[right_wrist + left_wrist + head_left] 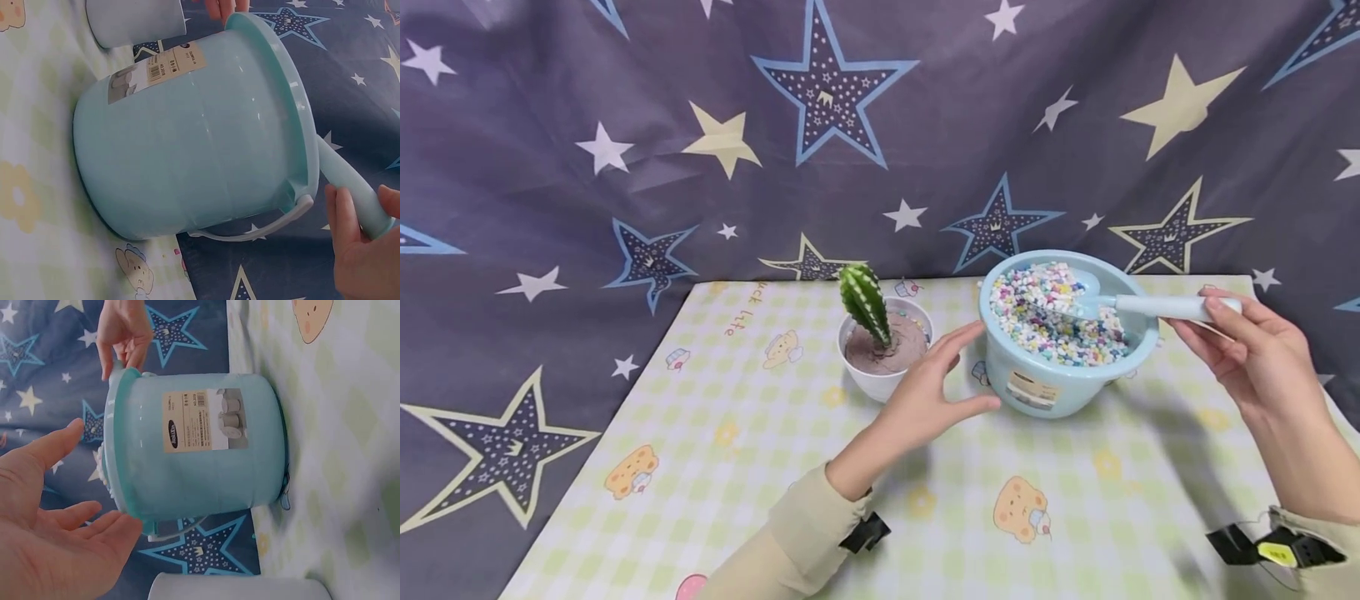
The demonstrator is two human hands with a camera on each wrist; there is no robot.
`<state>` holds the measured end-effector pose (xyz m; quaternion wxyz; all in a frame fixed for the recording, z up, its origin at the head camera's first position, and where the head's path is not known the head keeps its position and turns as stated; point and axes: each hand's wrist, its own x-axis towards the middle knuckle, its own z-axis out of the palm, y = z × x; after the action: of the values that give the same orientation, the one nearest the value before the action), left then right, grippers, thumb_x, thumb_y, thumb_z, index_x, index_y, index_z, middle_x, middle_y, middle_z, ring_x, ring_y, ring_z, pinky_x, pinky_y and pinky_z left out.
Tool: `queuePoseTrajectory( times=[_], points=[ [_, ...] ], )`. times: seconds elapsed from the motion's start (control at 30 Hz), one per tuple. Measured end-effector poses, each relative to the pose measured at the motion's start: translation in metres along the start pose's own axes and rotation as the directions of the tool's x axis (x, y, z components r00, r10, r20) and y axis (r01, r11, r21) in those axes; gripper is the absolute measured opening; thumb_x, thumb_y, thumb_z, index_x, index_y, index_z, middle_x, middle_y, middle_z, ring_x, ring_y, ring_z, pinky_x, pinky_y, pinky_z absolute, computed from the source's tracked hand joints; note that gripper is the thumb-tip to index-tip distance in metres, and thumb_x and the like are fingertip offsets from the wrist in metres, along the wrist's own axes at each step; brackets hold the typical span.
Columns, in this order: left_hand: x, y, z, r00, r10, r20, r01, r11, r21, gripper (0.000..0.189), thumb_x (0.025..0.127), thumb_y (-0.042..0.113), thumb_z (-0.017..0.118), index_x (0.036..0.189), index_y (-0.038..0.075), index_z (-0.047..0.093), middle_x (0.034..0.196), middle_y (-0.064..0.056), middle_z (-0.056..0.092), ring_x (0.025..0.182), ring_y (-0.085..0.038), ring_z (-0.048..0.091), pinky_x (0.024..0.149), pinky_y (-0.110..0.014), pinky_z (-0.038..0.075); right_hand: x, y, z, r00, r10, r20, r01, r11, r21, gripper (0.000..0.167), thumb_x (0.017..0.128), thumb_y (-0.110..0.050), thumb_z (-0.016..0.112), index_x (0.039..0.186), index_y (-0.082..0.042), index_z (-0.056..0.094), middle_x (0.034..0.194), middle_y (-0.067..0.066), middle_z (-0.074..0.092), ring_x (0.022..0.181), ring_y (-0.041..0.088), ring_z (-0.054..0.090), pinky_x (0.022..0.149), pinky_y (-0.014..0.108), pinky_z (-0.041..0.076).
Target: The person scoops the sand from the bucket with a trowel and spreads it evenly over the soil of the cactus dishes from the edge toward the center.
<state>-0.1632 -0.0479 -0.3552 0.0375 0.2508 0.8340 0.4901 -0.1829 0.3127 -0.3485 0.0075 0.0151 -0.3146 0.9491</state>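
A light blue bucket (1078,390) with a paper label stands on the table, filled with small multicoloured pebbles (1097,346). My right hand (1273,358) holds the pale handle of a light blue scoop (1172,307), whose head rests over the pebbles inside the rim. The handle juts out past the bucket's right side. My left hand (925,400) is at the bucket's left side, thumb and fingers spread and fingertips right at the rim in the left wrist view. Behind that hand is a white pot (868,383) with a green cactus (865,304) upright in brown soil.
A checked tablecloth (760,450) with bear prints covers the table. Behind it hangs a dark curtain (865,196) with stars. The bucket's thin bail handle (250,234) hangs down at its side.
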Motion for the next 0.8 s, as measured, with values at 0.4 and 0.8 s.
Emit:
queuePoseTrajectory(
  times=[0.4, 0.8],
  points=[
    [-0.031, -0.008, -0.024, 0.999, -0.016, -0.032, 0.018, 0.999, 0.042, 0.071, 0.087, 0.020, 0.078, 0.150, 0.017, 0.046, 0.154, -0.001, 0.047, 0.144, -0.018, 0.043, 0.118, -0.035, 0.041, 0.003, 0.001, 0.009, 1.000, 0.014, 0.008, -0.014, 1.000, -0.002, 0.027, 0.098, 0.015, 0.043, 0.103, 0.010, 0.069, 0.100, 0.023, 0.075, 0.089, 0.035, 0.076, 0.077, 0.044, 0.063],
    [-0.057, -0.023, -0.050, 0.991, -0.047, -0.124, 0.054, 0.997, 0.053, 0.061, 0.087, 0.019, 0.078, 0.143, 0.019, 0.055, 0.146, 0.002, 0.056, 0.139, -0.019, 0.050, 0.117, -0.041, 0.042, 0.008, 0.004, 0.020, 0.999, 0.017, 0.047, -0.016, 1.000, -0.013, 0.028, 0.097, 0.016, 0.042, 0.105, 0.011, 0.069, 0.100, 0.024, 0.075, 0.088, 0.037, 0.075, 0.078, 0.046, 0.063]
  ],
)
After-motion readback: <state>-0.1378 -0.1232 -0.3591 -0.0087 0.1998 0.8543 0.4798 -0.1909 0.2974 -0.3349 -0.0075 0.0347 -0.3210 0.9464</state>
